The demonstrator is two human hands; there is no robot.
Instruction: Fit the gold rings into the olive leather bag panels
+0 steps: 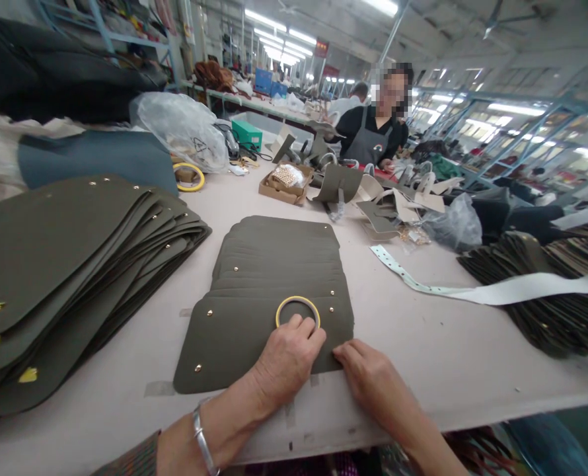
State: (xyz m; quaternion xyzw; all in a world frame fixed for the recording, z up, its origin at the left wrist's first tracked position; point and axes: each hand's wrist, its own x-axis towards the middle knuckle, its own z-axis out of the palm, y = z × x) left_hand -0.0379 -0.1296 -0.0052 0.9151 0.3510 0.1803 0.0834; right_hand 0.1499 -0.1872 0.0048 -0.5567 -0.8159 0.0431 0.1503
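Silver bracelet (202,439) encircling the left wrist, nearest the viewer. Left hand (290,352): its grip is clamping the near rim of a yellow-edged tape roll (298,299), which is sitting over the nearest of the overlapping olive panels (244,350). Right hand (373,373): fingertips are touching that panel's near right corner; cannot tell whether the grip is pinching it. Panels are lying fanned away on the tabletop (413,360), gold studs (209,313) showing along both sides. To the left, a larger olive pile (76,244) is slumping; to the right, a pale strip (526,289) is trailing across a dark stack (546,311). Farther off, a second tape roll (192,188) is lying near a clear plastic bag (180,125); a cardboard box (280,193) is holding gold pieces. Beyond, an aproned person (368,142) is facing this way.
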